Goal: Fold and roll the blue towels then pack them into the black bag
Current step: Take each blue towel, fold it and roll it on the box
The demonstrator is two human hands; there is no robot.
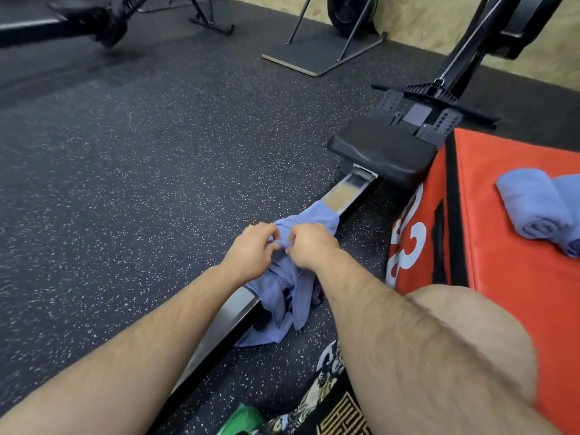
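A crumpled blue towel (284,293) lies draped over the metal rail (232,312) of a rowing machine. My left hand (251,249) and my right hand (309,244) sit side by side on its upper part, and both pinch the cloth with curled fingers. Two rolled blue towels (533,205) lie next to each other on top of a red padded box (502,265) at the right. No black bag is in view.
The rower's black seat (383,152) sits further up the rail, with its footrests (433,117) behind. Speckled black rubber floor (141,167) spreads to the left. My bare knee (464,340) is at lower right. Stands and a wheel (348,14) are at the back.
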